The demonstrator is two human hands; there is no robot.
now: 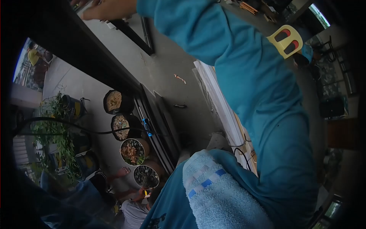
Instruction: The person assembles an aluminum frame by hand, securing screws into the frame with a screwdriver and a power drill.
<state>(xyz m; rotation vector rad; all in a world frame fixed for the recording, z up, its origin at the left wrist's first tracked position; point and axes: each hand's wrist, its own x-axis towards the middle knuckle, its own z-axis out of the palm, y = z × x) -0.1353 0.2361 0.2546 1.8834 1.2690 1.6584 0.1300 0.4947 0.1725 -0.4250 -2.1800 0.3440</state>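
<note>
My right arm, in a teal sleeve [244, 68], reaches across to the top left. At its end my right hand [108, 10] is at a long dark frame [103, 53], thumb stretched toward its edge. The other fingers are largely cut off by the top of the view, so I cannot tell what they hold. Below the hand, a second dark frame piece [133, 34] angles over the grey floor. My left hand is out of view. A light blue towel [217, 191] lies over my teal shirt.
Several plant pots [134, 152] line the frame's far side, with leafy plants [57, 133] beyond. Another person [133, 213] crouches near the pots. White boards [217, 91] lie beside my arm. A black cable [87, 131] crosses the left. A yellow chair [286, 40] stands at upper right.
</note>
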